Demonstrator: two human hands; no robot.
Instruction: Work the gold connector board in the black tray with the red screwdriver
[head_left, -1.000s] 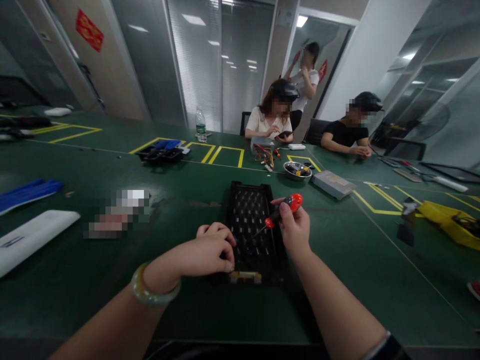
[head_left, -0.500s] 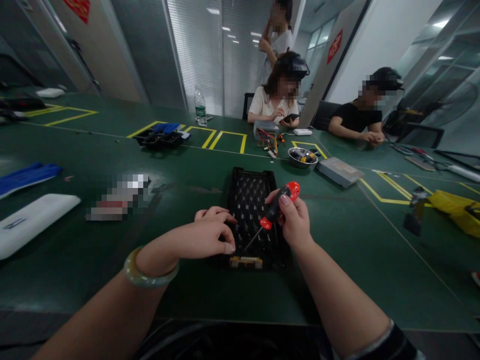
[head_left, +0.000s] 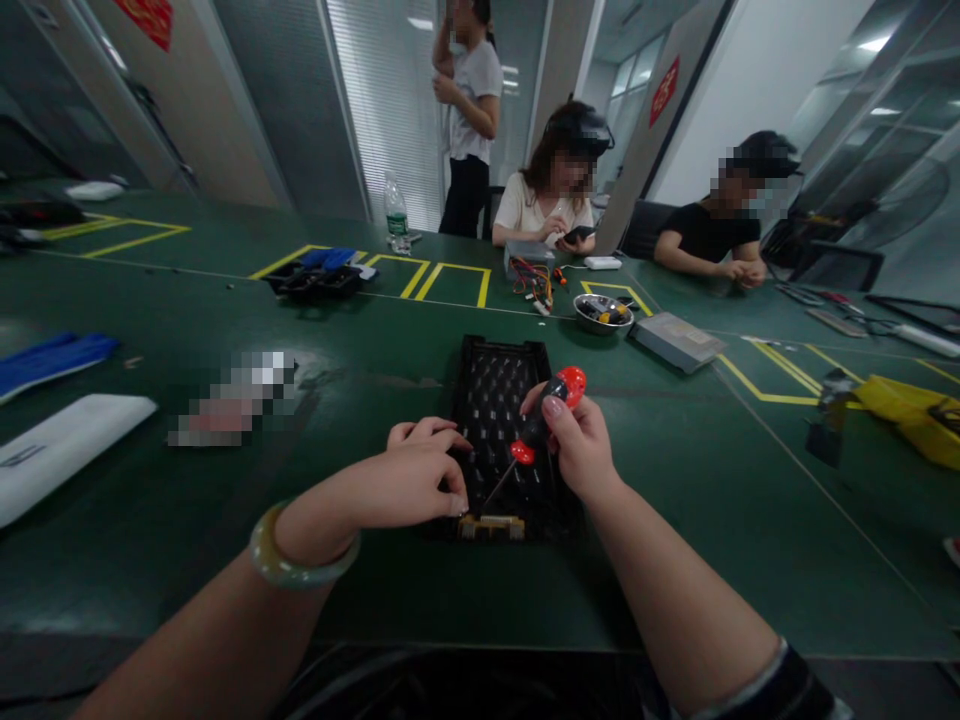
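In front of me on the table lies a black rectangular case [head_left: 504, 400] with rows of small, shiny key-like pieces. A tan circuit board strip [head_left: 491, 527] with a pale connector sits at its near end. My right hand [head_left: 581, 440] is closed round the red and black handle of a screwdriver [head_left: 534, 428]. The shaft slants down to the left, its tip by the strip; contact cannot be made out. My left hand [head_left: 424, 470] grips the left edge of the case, fingers bent over it and thumb by the strip's left end. A bracelet [head_left: 300, 550] circles my left wrist.
Beyond the case are a metal bowl of tools [head_left: 602, 314], a grey metal box [head_left: 679, 341] and bundled wires [head_left: 534, 280]. At left lie a white device [head_left: 71, 445] and a blue glove [head_left: 56, 362]. Two people sit across; another stands behind.
My right hand and the screwdriver handle have shifted slightly left, and the shaft tilts a little differently. My left hand stays at the case. The standing person has moved left.
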